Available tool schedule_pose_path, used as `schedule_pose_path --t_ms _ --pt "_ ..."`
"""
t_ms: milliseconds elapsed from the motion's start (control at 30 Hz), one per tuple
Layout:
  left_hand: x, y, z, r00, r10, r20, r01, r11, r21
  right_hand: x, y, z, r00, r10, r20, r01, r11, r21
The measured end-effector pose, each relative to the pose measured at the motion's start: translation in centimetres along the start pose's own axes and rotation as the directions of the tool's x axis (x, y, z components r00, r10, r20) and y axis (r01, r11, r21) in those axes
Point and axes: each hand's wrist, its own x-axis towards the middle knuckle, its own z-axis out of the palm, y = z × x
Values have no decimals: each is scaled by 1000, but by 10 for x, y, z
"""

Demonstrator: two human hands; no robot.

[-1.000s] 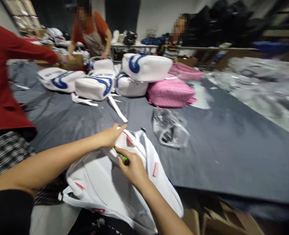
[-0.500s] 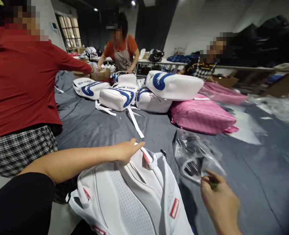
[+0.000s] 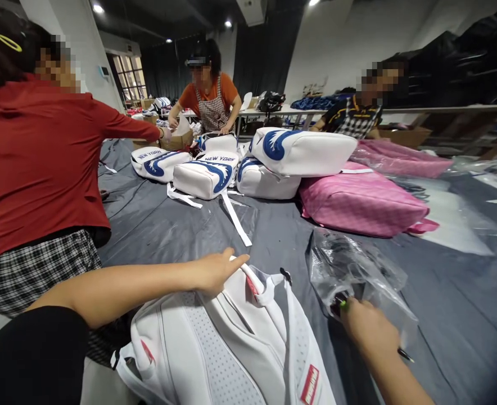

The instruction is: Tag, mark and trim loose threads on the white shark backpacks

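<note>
Head view: the left hand (image 3: pixel 212 274) grips the top edge of the backpack (image 3: pixel 227 349) at lower centre; the right hand (image 3: pixel 369 326), at lower right, is curled against the clear bag (image 3: pixel 330 261), a bit of green at its fingertips, though I cannot tell what it grips; above centre right lies a pink bag (image 3: pixel 362 205).

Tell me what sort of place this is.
Probably a workshop or packing room for bags: several similar white backpacks are in view, a clear plastic bag lies on the large gray-covered table, and co-workers are around it.
</note>
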Motion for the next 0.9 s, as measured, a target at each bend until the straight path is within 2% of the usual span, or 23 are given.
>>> schedule_pose_path --t_ms 100,200,267,400,500,567,600,667,800,867,900 --pt "0 1 -1 1000 -1 9 1 1000 19 2 0 -8 992 81 95 -77 996 -47" --pt "0 1 0 1000 2 14 -3 1000 25 3 -1 -17 969 188 162 -196 980 34" --pt "1 0 1 1000 8 12 -9 1000 18 0 -1 -24 960 226 164 -235 971 35" --pt "1 -2 1 1000 3 4 -3 1000 5 -12 1 -35 953 291 86 -297 953 61" --pt "-2 1 -1 1000 -6 1 6 1000 4 -25 -2 -48 935 349 67 -355 904 238" --pt "-6 4 -1 1000 -4 -3 4 1000 1 -37 -10 -61 897 442 23 -398 782 480" --pt "-7 5 0 1000 -4 -13 4 1000 -2 -45 -15 -69 867 498 -10 -388 688 613" --pt "-9 2 4 998 -1 -58 0 1000 -8 -63 -29 -85 862 487 -139 -172 540 824" --pt "-1 -18 14 990 44 -137 -48 998 -28 -97 -59 -113 926 337 -171 -28 511 859" --pt "0 -24 17 977 90 -194 -99 994 -40 -116 -74 -125 934 293 -204 29 506 862" --pt "-3 -24 17 957 121 -263 -138 989 -45 -126 -81 -130 935 265 -236 72 508 858"
